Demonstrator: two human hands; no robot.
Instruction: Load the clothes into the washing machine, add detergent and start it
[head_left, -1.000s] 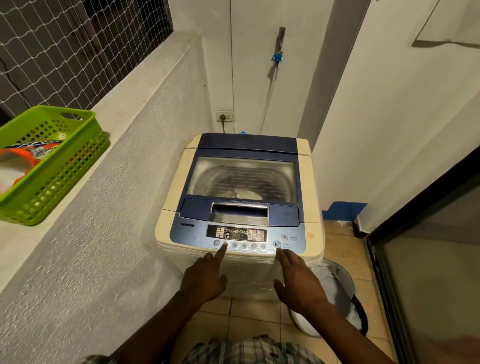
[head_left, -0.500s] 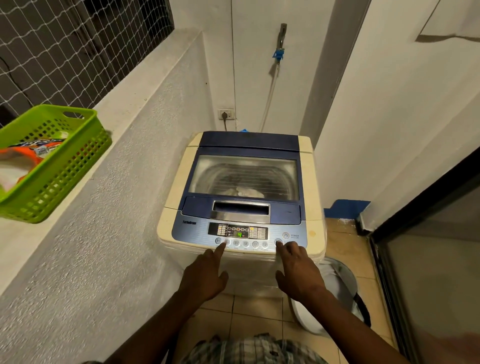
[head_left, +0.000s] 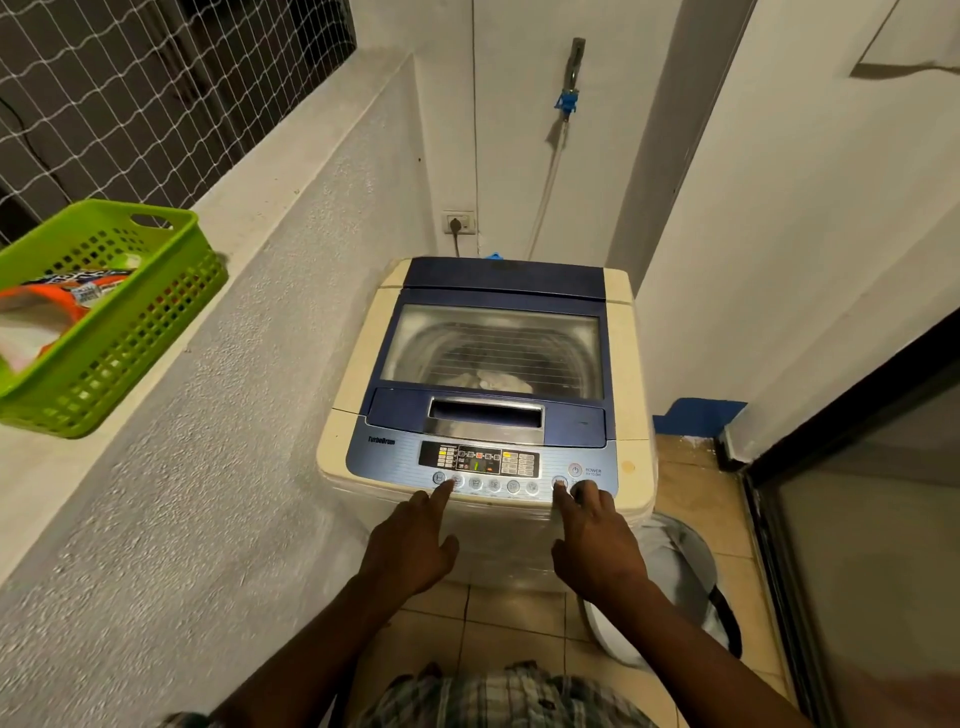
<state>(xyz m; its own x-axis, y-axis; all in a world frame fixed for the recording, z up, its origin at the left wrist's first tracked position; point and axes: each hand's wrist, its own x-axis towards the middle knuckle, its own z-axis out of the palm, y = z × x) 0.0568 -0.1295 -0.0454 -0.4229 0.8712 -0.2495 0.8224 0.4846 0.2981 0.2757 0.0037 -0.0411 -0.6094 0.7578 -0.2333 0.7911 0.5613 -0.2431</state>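
Grasping nothing, left hand (head_left: 410, 545) pointing, straight index fingertip on a small round button (head_left: 457, 479) at the left of the blue control panel (head_left: 395, 462), other fingers curled under. Right hand (head_left: 597, 545) also gripping nothing, index fingertip on a round key (head_left: 560, 482) at the panel's right, neighbouring fingers resting on the panel edge. Panel part of a cream and blue top-loading washing machine (head_left: 358, 374), clear-windowed lid (head_left: 493, 332) down. Through the window, pale clothes (head_left: 488, 383) heaped low in the ribbed drum (head_left: 431, 353). On the grey concrete ledge (head_left: 234, 218) to the left, well apart, a green slotted plastic basket (head_left: 130, 322) holding an orange and white detergent pouch (head_left: 57, 306). Beside the machine's right side, on the tiled floor (head_left: 691, 467), a pale round tub (head_left: 680, 561); contents not discernible.
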